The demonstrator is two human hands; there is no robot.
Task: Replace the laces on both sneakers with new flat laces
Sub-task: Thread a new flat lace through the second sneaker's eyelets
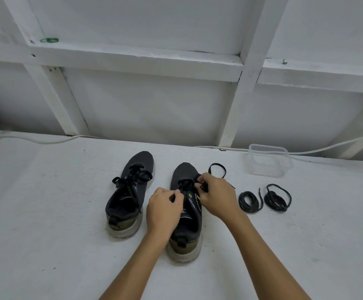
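now both hands, left hand [164, 207] and right hand [216, 197], apparently pinch the flat lace [217, 169] over the right sneaker [186, 215].

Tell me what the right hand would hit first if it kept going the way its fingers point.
The right hand points left, toward the left hand; probably it meets the right sneaker tongue and lace first. Depth is unclear.

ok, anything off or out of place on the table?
Nothing damaged or spilled. Left sneaker is laced and bowed; both hands work a flat lace on the right sneaker. Two coiled laces lie beside it, near a plastic tub.
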